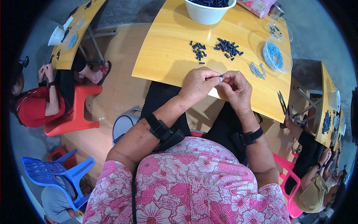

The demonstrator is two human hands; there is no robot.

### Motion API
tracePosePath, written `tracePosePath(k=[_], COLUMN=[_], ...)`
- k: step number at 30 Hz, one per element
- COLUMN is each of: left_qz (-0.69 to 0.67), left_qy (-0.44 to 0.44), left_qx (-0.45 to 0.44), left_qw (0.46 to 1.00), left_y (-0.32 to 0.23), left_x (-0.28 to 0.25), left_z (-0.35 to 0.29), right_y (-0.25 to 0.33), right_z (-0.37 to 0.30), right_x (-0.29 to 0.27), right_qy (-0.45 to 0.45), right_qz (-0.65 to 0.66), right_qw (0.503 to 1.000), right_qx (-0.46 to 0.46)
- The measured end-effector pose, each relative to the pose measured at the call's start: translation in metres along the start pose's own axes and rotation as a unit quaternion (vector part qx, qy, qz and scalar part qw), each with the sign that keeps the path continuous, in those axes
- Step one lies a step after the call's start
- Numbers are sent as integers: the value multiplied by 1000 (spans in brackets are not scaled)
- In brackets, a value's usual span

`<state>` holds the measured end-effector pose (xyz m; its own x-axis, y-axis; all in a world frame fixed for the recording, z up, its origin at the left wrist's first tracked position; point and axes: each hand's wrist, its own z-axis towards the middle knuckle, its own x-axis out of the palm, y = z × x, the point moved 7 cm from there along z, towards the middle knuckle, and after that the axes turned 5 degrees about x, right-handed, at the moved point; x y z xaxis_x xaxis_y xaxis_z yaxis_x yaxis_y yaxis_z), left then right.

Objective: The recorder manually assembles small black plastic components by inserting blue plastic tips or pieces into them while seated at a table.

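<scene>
Above the near edge of the yellow table (164, 56), my left hand (198, 84) and my right hand (237, 89) meet fingertip to fingertip. Both are closed in a pinch on a small black plastic part (221, 77), mostly hidden by the fingers. Just beyond lie two piles of similar black parts: a smaller pile (198, 50) on the left and a larger pile (228, 47) to its right. Small silvery metal pieces (257, 70) are scattered to the right of my right hand. Past them stands a clear bowl (287, 69) holding more such pieces.
A white tub (209, 16) full of black parts stands at the far side. Scissors-like snips (282, 102) lie at the right edge. A pink bag (257, 5) sits far right. People work at side tables; a red stool (74, 112) and a blue chair (61, 171) stand left.
</scene>
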<state>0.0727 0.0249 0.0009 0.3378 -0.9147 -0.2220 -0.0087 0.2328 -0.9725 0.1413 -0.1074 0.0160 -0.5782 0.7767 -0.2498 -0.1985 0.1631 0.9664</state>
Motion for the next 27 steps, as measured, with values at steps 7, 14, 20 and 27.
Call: tracePosePath(k=[7, 14, 20, 27], left_qz=[14, 0, -13, 12], left_qy=[20, 38, 40, 38], left_qx=[-14, -39, -47, -37], left_qw=[1000, 999, 998, 999], left_y=[3, 3, 6, 3], left_x=[-2, -4, -1, -1], left_z=[3, 5, 5, 3], right_y=[-5, 1, -7, 7], right_z=[2, 1, -1, 0], right_x=[-6, -3, -2, -4], right_qy=[-27, -26, -27, -47], right_qz=[-61, -38, -49, -87], right_qw=[997, 998, 998, 991], right_qx=[-39, -50, -23, -91])
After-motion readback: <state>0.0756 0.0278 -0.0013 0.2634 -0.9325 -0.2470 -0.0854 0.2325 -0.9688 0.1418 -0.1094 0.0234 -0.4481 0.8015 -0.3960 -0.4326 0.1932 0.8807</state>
